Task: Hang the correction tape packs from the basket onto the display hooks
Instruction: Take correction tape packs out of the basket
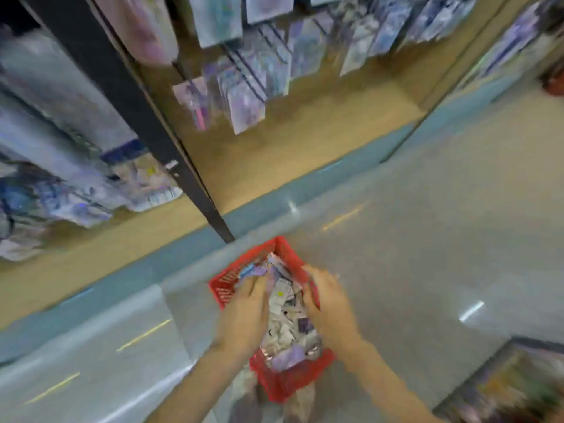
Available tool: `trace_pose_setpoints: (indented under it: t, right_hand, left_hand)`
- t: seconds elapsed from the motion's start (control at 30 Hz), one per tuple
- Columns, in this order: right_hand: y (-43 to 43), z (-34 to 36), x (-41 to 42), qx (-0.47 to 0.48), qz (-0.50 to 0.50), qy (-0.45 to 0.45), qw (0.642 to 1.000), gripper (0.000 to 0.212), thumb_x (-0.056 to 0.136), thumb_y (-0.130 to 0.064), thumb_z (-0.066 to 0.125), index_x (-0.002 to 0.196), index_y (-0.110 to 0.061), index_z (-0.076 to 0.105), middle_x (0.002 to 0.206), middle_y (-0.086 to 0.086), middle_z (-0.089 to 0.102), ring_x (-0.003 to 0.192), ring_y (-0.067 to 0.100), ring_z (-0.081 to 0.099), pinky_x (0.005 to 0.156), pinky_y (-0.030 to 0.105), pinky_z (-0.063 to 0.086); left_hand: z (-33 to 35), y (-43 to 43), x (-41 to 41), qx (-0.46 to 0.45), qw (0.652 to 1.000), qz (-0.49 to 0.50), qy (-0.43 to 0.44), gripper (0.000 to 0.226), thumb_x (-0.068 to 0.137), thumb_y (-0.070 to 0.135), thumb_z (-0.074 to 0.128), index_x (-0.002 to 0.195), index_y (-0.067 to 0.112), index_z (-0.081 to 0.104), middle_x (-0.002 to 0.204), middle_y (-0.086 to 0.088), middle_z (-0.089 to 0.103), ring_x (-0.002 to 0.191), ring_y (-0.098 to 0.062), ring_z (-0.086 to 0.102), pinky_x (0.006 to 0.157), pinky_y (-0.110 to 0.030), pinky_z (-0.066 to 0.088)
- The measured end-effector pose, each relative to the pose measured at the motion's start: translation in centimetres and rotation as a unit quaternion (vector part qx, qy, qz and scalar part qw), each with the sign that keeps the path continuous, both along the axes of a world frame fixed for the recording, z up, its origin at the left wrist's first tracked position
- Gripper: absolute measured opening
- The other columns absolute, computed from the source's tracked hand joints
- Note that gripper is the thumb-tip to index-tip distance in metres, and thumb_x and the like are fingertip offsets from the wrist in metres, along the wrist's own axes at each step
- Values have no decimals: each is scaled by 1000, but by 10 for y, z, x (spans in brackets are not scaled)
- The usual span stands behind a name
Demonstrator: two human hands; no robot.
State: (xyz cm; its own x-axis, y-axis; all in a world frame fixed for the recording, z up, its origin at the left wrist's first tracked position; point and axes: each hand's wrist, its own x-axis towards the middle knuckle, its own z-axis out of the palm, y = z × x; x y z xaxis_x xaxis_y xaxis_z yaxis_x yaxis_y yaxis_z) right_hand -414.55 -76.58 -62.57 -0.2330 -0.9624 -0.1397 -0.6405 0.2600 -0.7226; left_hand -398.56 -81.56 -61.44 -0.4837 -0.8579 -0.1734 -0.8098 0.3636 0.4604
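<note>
A red plastic basket (225, 285) stands on the floor below me, filled with several correction tape packs (283, 319) in pale and purple wrappers. Both hands reach down into it. My left hand (247, 309) lies over the packs at the basket's left side, fingers pointing into the pile. My right hand (328, 303) is at the right rim, its fingers dipping among the packs. The frame is blurred, so I cannot tell whether either hand holds a pack. Display hooks (244, 71) with hanging packs are on the wooden panel above.
A black upright post (171, 148) divides the display; more hanging goods (61, 166) fill the left section. A blue-grey base strip (305, 184) runs along the shelf foot. Grey tiled floor (427, 239) spreads right. Another stocked shelf corner (518, 389) sits at the bottom right.
</note>
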Motion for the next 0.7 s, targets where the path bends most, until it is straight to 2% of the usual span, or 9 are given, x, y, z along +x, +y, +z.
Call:
trace_pose_setpoints:
  t: [0.07, 0.13, 0.23, 0.37, 0.47, 0.53, 0.6, 0.67, 0.7]
  right_hand:
    - [27, -90, -8, 78, -29, -4, 996, 41, 90, -20, 44, 131, -21, 51, 114, 9, 63, 104, 29, 59, 93, 23, 37]
    - [57, -170, -12, 131, -49, -3, 990, 46, 88, -15, 47, 134, -14, 50, 118, 11, 62, 108, 30, 56, 93, 25, 36]
    - [90, -275, -13, 206, -79, -10, 975, 52, 89, -3, 56, 139, -11, 47, 126, 2, 52, 120, 25, 47, 99, 18, 29]
    - [90, -394, 5, 216, -74, -12, 973, 61, 94, -11, 58, 149, -11, 31, 146, 8, 41, 132, 21, 42, 104, 22, 32]
    - [54, -461, 26, 202, -77, -33, 976, 63, 97, -23, 57, 151, -9, 26, 150, 12, 37, 136, 23, 34, 110, 30, 30]
    - [28, -497, 40, 185, -120, -49, 974, 67, 92, -26, 63, 147, -4, 33, 144, 19, 43, 134, 31, 35, 110, 36, 29]
    - [3, -517, 47, 221, -174, -76, 957, 72, 90, -36, 64, 148, -8, 32, 146, 18, 40, 135, 32, 32, 109, 37, 24]
    - [-11, -530, 48, 254, -197, -37, 946, 74, 87, -43, 64, 146, -11, 33, 146, 15, 39, 135, 31, 32, 105, 36, 21]
    - [-13, -534, 47, 256, -197, -19, 946, 74, 85, -43, 66, 144, -11, 35, 143, 15, 40, 133, 31, 33, 103, 35, 19]
  left_hand:
    - [-88, 12, 2, 55, 997, 44, -17, 34, 86, 23, 43, 116, 16, 57, 104, -11, 69, 80, -27, 71, 61, -29, 53]
    - [-171, 26, 10, 132, 987, 68, -58, 34, 84, 28, 43, 108, 12, 61, 98, -14, 69, 74, -31, 71, 53, -33, 53]
    - [-285, 32, 15, 195, 973, 64, -102, 34, 84, 12, 62, 119, 9, 59, 108, -19, 64, 86, -40, 66, 65, -43, 57]
    - [-407, 18, 3, 149, 966, -19, -211, 59, 78, -2, 67, 135, 7, 54, 136, -28, 47, 110, -50, 54, 85, -54, 52]
    - [-464, 4, -18, 72, 971, -35, -226, 77, 87, -1, 55, 154, 19, 23, 156, -22, 19, 140, -43, 26, 111, -50, 29]
    - [-499, 0, -23, 71, 960, -69, -260, 73, 97, 8, 43, 156, 23, 4, 162, -14, 2, 148, -34, 6, 118, -44, 13]
    - [-522, 0, -20, 29, 965, -81, -247, 72, 94, 12, 54, 155, 20, 18, 159, -18, 18, 146, -38, 19, 116, -48, 22]
    - [-536, 3, -13, -15, 971, -86, -224, 78, 74, 10, 77, 144, 14, 42, 143, -22, 47, 128, -44, 47, 100, -52, 43]
    - [-537, 4, -10, -28, 968, -88, -232, 81, 67, 12, 83, 139, 14, 46, 136, -22, 53, 121, -44, 53, 95, -52, 48]
